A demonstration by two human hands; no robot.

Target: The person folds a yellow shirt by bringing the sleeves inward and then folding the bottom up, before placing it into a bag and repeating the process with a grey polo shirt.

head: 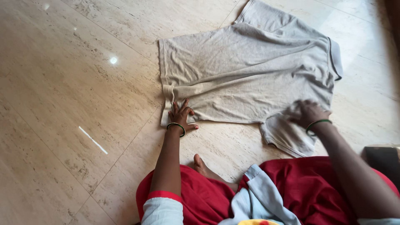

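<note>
A grey shirt [250, 71] is spread flat on the marble floor [62, 83], with its collar at the far right and its hem at the left. The left hand [181, 118] is pressed on the shirt's near left corner, fingers spread apart and flat, nothing clamped; a green bangle [176, 126] is worn at that wrist. The right hand [307, 113] is laid on the shirt near its lower sleeve [287, 139]; it is blurred, so it cannot be told whether cloth is pinched. A bare foot [203, 166] is seen just below the shirt, partly hidden by red cloth [200, 196]. A dark flat object [383, 160], right of the sleeve, is cut off by the frame edge and hard to make out.
</note>
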